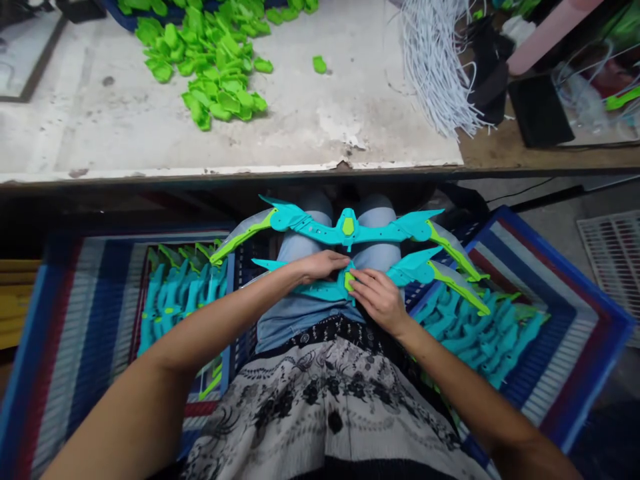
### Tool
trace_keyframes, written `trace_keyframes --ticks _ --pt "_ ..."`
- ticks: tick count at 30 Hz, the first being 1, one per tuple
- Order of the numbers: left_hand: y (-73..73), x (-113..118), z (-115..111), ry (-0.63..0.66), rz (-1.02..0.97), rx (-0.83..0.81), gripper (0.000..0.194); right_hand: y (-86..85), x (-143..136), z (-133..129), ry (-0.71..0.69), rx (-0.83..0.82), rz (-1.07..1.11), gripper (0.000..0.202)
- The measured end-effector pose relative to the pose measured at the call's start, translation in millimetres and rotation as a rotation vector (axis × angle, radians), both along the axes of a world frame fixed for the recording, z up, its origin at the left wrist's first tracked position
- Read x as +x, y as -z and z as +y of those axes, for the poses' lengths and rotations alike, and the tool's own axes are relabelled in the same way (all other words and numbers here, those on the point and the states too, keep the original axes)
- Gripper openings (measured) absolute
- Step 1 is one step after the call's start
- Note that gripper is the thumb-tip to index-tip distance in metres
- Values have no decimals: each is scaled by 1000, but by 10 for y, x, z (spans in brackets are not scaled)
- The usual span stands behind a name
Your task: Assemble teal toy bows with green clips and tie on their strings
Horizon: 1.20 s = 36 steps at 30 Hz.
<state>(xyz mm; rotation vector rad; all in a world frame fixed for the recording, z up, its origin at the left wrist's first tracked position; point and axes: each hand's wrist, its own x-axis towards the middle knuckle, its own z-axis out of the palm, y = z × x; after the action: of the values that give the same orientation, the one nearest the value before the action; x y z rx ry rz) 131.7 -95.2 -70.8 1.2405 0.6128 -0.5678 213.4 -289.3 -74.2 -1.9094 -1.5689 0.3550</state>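
Observation:
Two turquoise toy bows with lime-green limb parts lie across my lap. The farther toy bow (320,231) has a lime-green insert (348,227) in its centre, and neither hand is on it. On the nearer toy bow (325,291), my left hand (323,265) grips the upper end of the centre block, its fingers close together. My right hand (379,298) holds that same block from the right, fingertips against its green insert (348,280). My fingers and left forearm hide part of this bow.
Loose green pieces (220,87) are heaped on the worktable (300,140), one lying apart. White cords (435,67) hang over the table at right. Striped blue crates at left (107,300) and right (570,287) hold several more bows. The table edge runs just beyond my knees.

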Motion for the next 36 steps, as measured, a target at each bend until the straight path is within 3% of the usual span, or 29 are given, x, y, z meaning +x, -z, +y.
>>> trace_keyframes --ticks 4,8,13,16,18,20,23,26,29,33,36 --pt "41 -64 -2 93 -195 64 51 -31 -87 48 173 -44 98 21" --pt "76 -87 -27 100 -280 138 49 -91 -61 181 274 -256 135 54" --pt "53 -73 -46 131 -357 278 48 -114 60 282 167 -451 29 64" --pt "-61 -156 -177 133 -334 560 51 -226 231 338 11 -479 58 63" --pt "-133 -270 -349 84 -346 828 48 -389 435 505 -65 -452 71 44" --pt "-161 -394 -542 138 -437 1035 42 -595 700 847 -5 -288 14 27" --pt "-133 -510 -735 317 -462 1150 59 -846 1135 1662 177 25 -196 28" --pt "-121 -485 -706 435 -400 1159 85 -897 1516 2583 194 52 -317 32" --pt "-201 -353 -511 513 -345 1122 84 -815 1775 3305 223 -15 -356 41" --pt "-409 -163 -217 520 -325 1037 54 -753 1929 3783 305 -97 -361 32" --pt "-548 -97 -56 546 -315 937 39 -824 1987 3764 346 -95 -341 25"
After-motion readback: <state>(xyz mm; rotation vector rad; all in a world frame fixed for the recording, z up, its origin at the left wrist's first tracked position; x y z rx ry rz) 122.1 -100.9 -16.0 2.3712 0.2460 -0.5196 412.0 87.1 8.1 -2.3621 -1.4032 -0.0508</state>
